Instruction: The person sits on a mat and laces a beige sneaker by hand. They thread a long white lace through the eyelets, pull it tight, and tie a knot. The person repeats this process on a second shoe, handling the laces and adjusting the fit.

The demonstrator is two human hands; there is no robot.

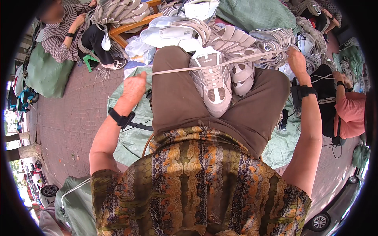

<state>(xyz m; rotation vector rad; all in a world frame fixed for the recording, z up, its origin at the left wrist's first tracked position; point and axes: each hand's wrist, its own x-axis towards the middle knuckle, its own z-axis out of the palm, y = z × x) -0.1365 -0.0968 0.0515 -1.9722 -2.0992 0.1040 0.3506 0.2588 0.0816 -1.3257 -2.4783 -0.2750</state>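
Note:
A grey and white sneaker upper (213,80), its toe toward me, rests between my thighs. Its flat beige shoelace (175,70) is threaded through the eyelets and stretches out to both sides. My left hand (134,85) is closed on one end of the lace, just left of my knee. Out to the right, my right hand (296,61) is raised and closed on the other end. A second sneaker upper (243,75) of the same kind sits right of the first, partly under the lace.
Stacks of similar uppers (271,41) lie beyond my knees, near white plastic bags (169,33) and a wooden frame (136,25). Green sheeting (285,147) covers ground around me. A person in a checked shirt (65,29) sits far left; another in a pink top (349,116) sits right.

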